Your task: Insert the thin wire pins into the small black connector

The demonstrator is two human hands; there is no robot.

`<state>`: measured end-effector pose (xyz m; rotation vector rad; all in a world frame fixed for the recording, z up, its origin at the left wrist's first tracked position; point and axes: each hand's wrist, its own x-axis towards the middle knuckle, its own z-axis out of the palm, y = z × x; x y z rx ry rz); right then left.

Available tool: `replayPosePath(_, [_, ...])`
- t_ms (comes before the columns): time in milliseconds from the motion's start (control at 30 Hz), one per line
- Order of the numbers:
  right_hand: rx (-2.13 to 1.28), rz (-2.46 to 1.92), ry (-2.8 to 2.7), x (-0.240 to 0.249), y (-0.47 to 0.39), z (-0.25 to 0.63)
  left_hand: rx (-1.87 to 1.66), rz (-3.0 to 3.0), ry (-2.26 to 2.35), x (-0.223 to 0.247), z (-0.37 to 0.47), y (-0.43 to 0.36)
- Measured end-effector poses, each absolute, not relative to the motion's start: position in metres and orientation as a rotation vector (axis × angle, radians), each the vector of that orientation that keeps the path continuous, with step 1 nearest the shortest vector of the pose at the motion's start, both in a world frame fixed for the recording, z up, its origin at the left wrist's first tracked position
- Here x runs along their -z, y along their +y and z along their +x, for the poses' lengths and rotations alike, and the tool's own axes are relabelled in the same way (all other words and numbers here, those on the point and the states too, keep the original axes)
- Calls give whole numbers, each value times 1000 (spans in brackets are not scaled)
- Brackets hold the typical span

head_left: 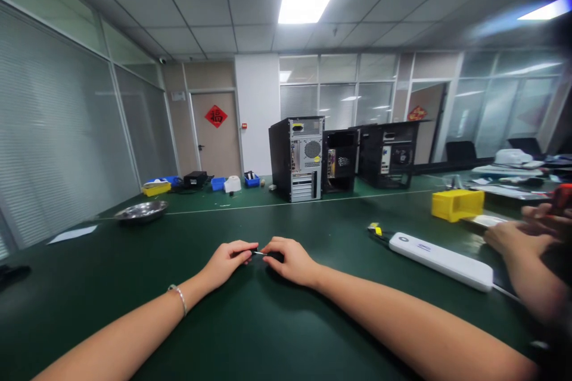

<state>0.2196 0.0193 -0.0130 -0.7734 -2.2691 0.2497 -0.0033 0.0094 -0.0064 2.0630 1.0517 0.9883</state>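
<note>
Just above the green table, my left hand pinches a small black piece between thumb and fingers. Close beside it on the right, my right hand is closed, with fingertips at a thin, light-coloured shaft that runs between the two hands. A dark part shows under the right fingers; it is too small to make out what it is. A metal bracelet sits on my left wrist. To the right of my hands lies a white power strip with a yellow-tagged dark cable at its left end.
Several computer cases stand across the table. A metal bowl and small blue bins are at the back left. A yellow bin is on the right, near another person's hands holding something red and black.
</note>
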Motion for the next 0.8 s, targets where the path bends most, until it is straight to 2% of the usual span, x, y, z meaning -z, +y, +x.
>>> replayPosePath(333, [-310,-721,-2303,10,18,220,-891,1922,965,2,-1,5])
replayPosePath(633, [-351,-796,-2204,13,24,219,-1073,1665,992,3,1,6])
replayPosePath(800, [-389,-825,-2138,15,27,218,-1050,1695,979,3,-1,10])
